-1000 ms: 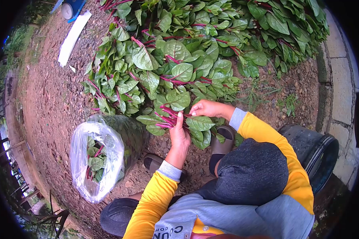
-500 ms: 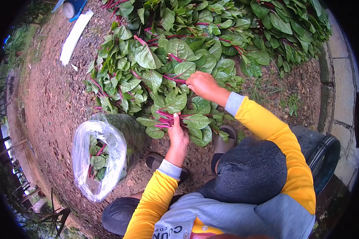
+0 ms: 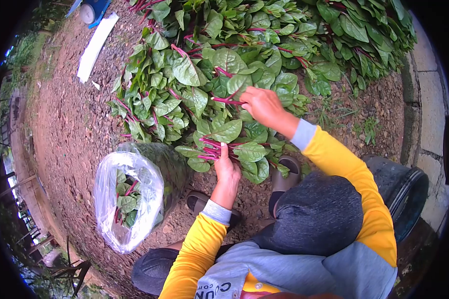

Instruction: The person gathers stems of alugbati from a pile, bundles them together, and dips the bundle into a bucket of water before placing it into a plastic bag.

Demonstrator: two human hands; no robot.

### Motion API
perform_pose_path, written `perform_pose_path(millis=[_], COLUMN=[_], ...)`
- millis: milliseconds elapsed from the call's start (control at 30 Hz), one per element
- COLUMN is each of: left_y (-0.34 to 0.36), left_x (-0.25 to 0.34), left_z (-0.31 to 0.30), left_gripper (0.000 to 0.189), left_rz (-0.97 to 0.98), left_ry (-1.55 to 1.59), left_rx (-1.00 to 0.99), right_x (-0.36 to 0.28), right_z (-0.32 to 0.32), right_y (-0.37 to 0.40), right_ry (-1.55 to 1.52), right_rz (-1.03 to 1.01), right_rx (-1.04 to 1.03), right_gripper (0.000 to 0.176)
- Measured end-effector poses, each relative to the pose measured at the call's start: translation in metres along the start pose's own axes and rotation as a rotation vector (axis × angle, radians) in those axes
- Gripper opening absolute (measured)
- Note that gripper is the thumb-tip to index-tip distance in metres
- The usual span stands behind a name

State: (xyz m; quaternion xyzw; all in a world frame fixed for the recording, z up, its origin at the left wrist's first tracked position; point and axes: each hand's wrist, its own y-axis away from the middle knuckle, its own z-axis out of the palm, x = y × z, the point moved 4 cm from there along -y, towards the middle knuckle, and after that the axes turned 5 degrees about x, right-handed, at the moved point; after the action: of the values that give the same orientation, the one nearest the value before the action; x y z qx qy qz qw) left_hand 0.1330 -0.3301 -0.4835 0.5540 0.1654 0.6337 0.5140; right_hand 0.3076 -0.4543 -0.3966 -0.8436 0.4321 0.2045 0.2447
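Note:
My left hand (image 3: 227,173) is closed around a bunch of Malabar spinach (image 3: 250,152), its thumb lying over the cut red stems, which point left. Broad green leaves spread out to the right of that hand. Above it, my right hand (image 3: 265,108) pinches a Malabar spinach stem (image 3: 226,100) near the edge of the pile; the stem's red cut end points left. A large heap of the same greens (image 3: 184,70) lies on the ground beyond both hands.
An open clear plastic bag (image 3: 103,199) with greens inside stands left of my feet. At the right lies a dark bucket (image 3: 409,199) on its side, near a concrete block edge (image 3: 430,114). A white strip (image 3: 97,47) and a blue scale-like object (image 3: 96,11) lie at upper left.
My right hand has moved slightly right, drawing the stem with it. My left hand keeps its hold on the bunch. The whole view has shifted a little.

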Motion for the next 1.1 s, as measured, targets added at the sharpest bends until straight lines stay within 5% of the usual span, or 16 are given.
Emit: perform_pose_path(millis=[400, 567, 967, 1100], left_y=[0.008, 0.003, -0.01, -0.01], left_x=[-0.004, -0.007, -0.012, -0.01], left_z=[0.014, 0.012, 0.009, 0.014], left_gripper=[0.018, 0.016, 0.028, 0.032], left_rz=[0.056, 0.058, -0.002, -0.032], left_ry=[-0.064, -0.118, -0.089, -0.073], left_rx=[-0.039, -0.02, -0.079, -0.056], right_x=[-0.021, -0.029, -0.039, -0.02], right_z=[-0.02, 0.014, 0.043, 0.018], right_y=[0.02, 0.033, 0.061, 0.035], right_ry=[-0.006, 0.296, -0.261, -0.222], right_rz=[0.059, -0.154, -0.074, -0.059], right_rx=[-0.022, -0.168, -0.286, -0.152], right_gripper=[0.015, 0.008, 0.011, 0.009])
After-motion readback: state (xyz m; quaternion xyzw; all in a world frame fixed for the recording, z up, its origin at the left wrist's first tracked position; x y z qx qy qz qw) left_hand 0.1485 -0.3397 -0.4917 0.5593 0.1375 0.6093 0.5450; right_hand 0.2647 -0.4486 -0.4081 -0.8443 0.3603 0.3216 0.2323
